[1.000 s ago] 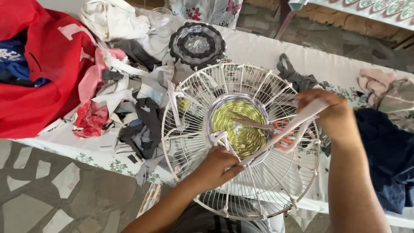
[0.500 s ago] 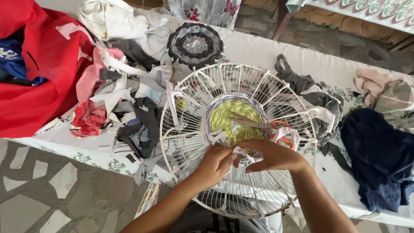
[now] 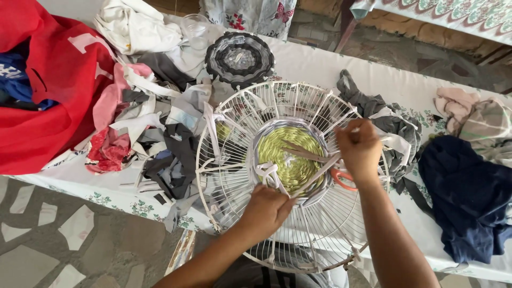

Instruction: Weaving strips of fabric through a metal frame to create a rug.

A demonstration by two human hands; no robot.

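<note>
Starting far to the left of the left hand (image 3: 268, 209), a red cloth (image 3: 50, 101) is seen spread over the table (image 3: 314, 61), with a heap of scraps (image 3: 152, 141) in white, pink, grey and black between it and the hand. Beyond the heap, well above the left hand, a round grey mat (image 3: 239, 57) and a clear cup (image 3: 195, 28) are placed.

A white wire fan guard (image 3: 290, 176) is laid flat, overhanging the table's near edge. The left hand is rested on its wires at the near rim of the weave (image 3: 289, 158), a yellow-green disc bordered in grey at the guard's centre; the fingers are closed on the weave's edge.

A pale strip (image 3: 320, 173) is run taut from the left hand up to the right hand (image 3: 358, 149). The right hand is held closed on the strip's upper end, to the right of the weave and above the guard. Orange scissors (image 3: 344, 180) are partly hidden just below the right hand.

Right of that hand, grey cloth (image 3: 392, 125) lies at the guard's rim, then a dark blue cloth (image 3: 469, 197), with plaid cloth (image 3: 474, 120) beyond it.
</note>
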